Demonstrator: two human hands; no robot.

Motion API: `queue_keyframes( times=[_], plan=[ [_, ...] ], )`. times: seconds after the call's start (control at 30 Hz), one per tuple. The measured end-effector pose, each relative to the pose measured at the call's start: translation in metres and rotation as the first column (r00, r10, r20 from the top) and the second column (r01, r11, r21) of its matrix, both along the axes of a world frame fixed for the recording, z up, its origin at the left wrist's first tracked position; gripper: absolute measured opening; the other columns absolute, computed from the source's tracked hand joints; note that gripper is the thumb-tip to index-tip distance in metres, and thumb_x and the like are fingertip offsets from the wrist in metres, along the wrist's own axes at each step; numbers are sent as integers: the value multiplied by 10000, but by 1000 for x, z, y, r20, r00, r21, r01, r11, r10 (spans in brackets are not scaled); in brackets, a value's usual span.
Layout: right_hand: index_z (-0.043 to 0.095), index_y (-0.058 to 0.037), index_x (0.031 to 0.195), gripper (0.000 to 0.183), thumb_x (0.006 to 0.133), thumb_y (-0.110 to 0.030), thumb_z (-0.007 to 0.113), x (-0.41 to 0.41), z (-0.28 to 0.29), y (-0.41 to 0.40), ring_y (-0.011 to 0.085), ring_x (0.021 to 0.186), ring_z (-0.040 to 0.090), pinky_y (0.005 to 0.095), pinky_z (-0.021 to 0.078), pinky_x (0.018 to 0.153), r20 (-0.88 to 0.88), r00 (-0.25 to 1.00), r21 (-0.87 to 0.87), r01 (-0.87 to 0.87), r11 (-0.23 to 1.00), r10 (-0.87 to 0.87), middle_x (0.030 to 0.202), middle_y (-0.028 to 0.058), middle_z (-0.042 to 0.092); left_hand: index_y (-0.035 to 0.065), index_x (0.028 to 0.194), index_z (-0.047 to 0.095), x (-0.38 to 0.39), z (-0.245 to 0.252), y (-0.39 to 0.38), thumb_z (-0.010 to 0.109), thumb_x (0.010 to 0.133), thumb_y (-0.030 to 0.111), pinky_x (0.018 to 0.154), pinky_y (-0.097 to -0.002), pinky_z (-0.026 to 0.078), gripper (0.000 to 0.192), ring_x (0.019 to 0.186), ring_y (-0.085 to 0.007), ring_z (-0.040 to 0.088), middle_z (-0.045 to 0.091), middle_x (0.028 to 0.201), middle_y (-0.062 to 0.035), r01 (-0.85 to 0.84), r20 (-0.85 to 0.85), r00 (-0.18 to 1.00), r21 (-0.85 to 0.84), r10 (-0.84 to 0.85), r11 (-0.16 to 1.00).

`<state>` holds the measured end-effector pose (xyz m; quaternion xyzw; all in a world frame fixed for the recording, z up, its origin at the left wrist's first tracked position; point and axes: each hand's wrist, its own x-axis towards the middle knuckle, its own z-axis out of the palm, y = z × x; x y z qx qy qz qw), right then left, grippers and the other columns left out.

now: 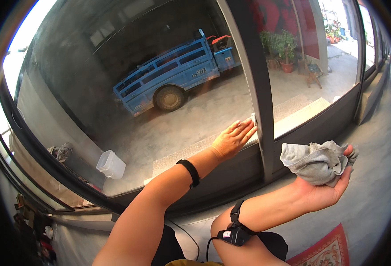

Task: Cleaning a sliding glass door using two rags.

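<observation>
My left hand (232, 139) lies nearly flat against the large glass pane (195, 119), close to the dark metal door frame (263, 109). A small bit of white cloth or paper (253, 119) shows at its fingertips, pressed toward the pane's edge; the rest is hidden beneath the fingers. Lower and to the right, my right hand (328, 196) is turned palm up, holding a crumpled light grey cloth (315, 163). That bundle is clear of the glass, and part of it sticks out past the fingers.
Through the glass appear a blue truck bed (178, 73), a white plastic bucket (111, 165) and a stone step (182, 154). Potted plants (286, 50) show through the right pane. A red-bordered patterned mat (326, 249) lies on the floor, and a black cable (190, 236) runs near my body.
</observation>
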<state>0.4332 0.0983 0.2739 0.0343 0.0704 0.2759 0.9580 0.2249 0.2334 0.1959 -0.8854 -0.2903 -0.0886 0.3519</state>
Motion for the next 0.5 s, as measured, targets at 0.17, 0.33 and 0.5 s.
queue_keyframes(
  times=[0.17, 0.33, 0.5],
  plan=[
    [448, 76, 1220, 406, 870, -126, 476, 1, 14, -15, 244, 1103, 520, 368, 376, 980, -85, 996, 129, -8, 992, 19, 1197, 149, 537, 56, 1307, 389, -36, -43, -2, 466, 816, 143, 1050, -373, 316, 504, 1256, -219, 389, 413, 1351, -87, 147, -66, 985, -193, -162, 970],
    [442, 101, 1211, 401, 874, -114, 472, 5, -8, -15, 242, 1111, 512, 375, 366, 991, -75, 996, 149, 57, 987, -46, 1196, 167, 533, 109, 1125, 592, -34, 73, -80, 585, 730, 70, 835, -325, 463, 397, 1037, -207, 530, 482, 1260, -76, 330, 27, 944, -50, -329, 943],
    [459, 79, 1204, 390, 903, -165, 413, -19, -17, 12, 229, 1101, 504, 373, 385, 947, -27, 999, 56, -24, 998, 26, 1169, 129, 546, 60, 1160, 583, -144, 214, -138, 563, 722, -120, 878, -345, 474, 474, 1058, -279, 542, 459, 1282, -160, -108, 411, 907, 436, -91, 893]
  ],
)
